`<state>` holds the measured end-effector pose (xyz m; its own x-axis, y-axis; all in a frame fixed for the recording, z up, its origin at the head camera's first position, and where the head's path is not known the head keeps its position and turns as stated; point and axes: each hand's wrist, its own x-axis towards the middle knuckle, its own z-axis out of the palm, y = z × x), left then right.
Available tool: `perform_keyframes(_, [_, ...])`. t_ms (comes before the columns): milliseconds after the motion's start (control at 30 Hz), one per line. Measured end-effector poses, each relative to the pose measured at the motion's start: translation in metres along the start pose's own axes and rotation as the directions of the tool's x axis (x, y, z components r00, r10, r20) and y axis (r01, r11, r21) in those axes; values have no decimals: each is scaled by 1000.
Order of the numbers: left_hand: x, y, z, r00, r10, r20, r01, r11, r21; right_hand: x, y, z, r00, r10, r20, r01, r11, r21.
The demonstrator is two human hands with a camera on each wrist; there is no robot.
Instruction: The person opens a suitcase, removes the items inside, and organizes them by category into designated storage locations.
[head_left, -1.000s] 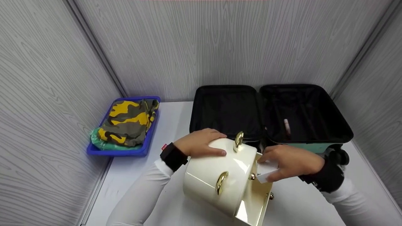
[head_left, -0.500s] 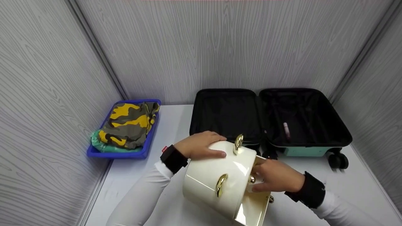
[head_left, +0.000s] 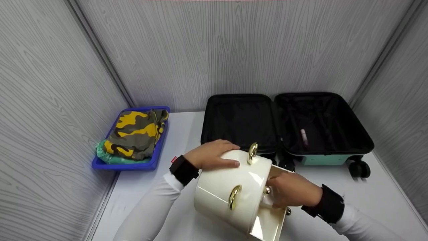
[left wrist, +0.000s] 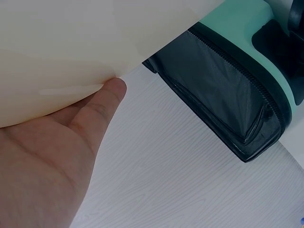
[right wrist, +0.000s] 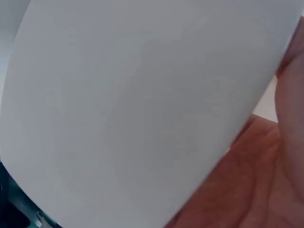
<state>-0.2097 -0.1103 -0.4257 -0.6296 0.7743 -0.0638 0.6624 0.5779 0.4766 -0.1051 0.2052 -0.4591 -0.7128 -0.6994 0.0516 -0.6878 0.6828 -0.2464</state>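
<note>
A glossy cream storage box (head_left: 230,187) with gold handles lies tilted before me, its open side facing right. My left hand (head_left: 212,155) rests on its upper left part, thumb laid over the curved top. In the left wrist view its fingers (left wrist: 97,109) lie along the cream surface. My right hand (head_left: 296,190) reaches into the open side beside a gold knob (head_left: 267,190), fingers curled about a flat white piece (head_left: 267,200). Most of that piece is hidden behind the hand and the box. A broad pale surface (right wrist: 137,109) fills most of the right wrist view.
An open suitcase (head_left: 322,159), black inside and mint outside, stands behind the box. A pink tube (head_left: 304,137) lies in its right half. At the left, a blue basket (head_left: 157,157) holds camouflage cloth (head_left: 137,130) and a green bag (head_left: 107,156). Grey panels (head_left: 187,50) enclose the table.
My right hand has moved left and down, taking the white piece from the box's edge into its open side. My left hand and the box have hardly moved.
</note>
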Motion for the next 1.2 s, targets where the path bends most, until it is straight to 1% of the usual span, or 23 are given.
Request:
perform_keyframes(100, [0, 0, 1, 1000, 1, -5, -1, 1000, -1, -1, 0, -1, 1000, 25, -3, -25, 999, 23])
perform_keyframes(167, [0, 0, 2, 1000, 1, -9, -1, 1000, 0, -2, 1, -2, 1000, 21, -9, -21, 998, 55])
perform_keyframes(233, [0, 0, 2, 1000, 2, -10, -2, 1000, 2, -5, 3, -4, 999, 1, -40, 2, 997, 81])
perform_keyframes(300, [1, 0, 2, 1000, 4, -11, -4, 1000, 0, -9, 7, -7, 994, -37, -106, 48, 994, 102])
perform_keyframes(367, [2, 0, 1, 1000, 7, -12, -7, 1000, -1, -15, 11, -9, 975, -81, -206, 105, 989, 107])
perform_keyframes(433, [2, 0, 1, 1000, 8, -13, -8, 1000, -1, -22, 15, -12, 948, -119, -297, 155, 983, 100])
perform_keyframes(467, [2, 0, 1, 1000, 7, -14, -7, 1000, 0, -26, 17, -13, 937, -136, -323, 175, 980, 96])
perform_keyframes(500, [2, 0, 1, 1000, 6, -15, -6, 1000, 0, -30, 18, -14, 932, -144, -333, 186, 978, 97])
perform_keyframes(533, [1, 0, 1, 1000, 5, -16, -5, 1000, 0, -35, 19, -15, 933, -147, -330, 190, 976, 102])
perform_keyframes(600, [1, 1, 0, 1000, 1, -15, -1, 1000, -1, -45, 20, -16, 953, -127, -274, 166, 978, 123])
perform_keyframes(667, [0, 1, 0, 1000, 0, -13, 0, 1000, -8, -56, 21, -15, 981, -87, -172, 113, 982, 151])
perform_keyframes(700, [0, 1, 1, 1000, 2, -12, -2, 1000, -11, -61, 21, -14, 992, -60, -113, 79, 982, 169])
perform_keyframes(733, [0, 0, 1, 1000, 3, -12, -4, 1000, -13, -65, 20, -13, 998, -35, -58, 45, 983, 178])
perform_keyframes(800, [0, 0, 1, 1000, 7, -13, -7, 1000, -17, -70, 20, -8, 999, 4, 37, -12, 979, 202])
perform_keyframes(867, [0, 0, 1, 1000, 7, -13, -7, 1000, -16, -72, 19, -2, 994, 26, 102, -49, 971, 234])
perform_keyframes(900, [0, 0, 1, 1000, 5, -14, -5, 1000, -15, -71, 18, 1, 993, 29, 117, -58, 967, 248])
perform_keyframes(967, [0, 0, 1, 1000, 0, -11, 0, 1000, -16, -68, 16, 10, 994, 16, 111, -46, 962, 271])
perform_keyframes(1133, [0, 1, 1, 1000, -7, -3, 7, 1000, -12, -61, 13, 25, 999, -32, 26, 23, 956, 292])
perform_keyframes(1200, [-1, 2, 0, 1000, -9, -2, 9, 1000, -10, -57, 11, 29, 999, -39, -1, 37, 950, 309])
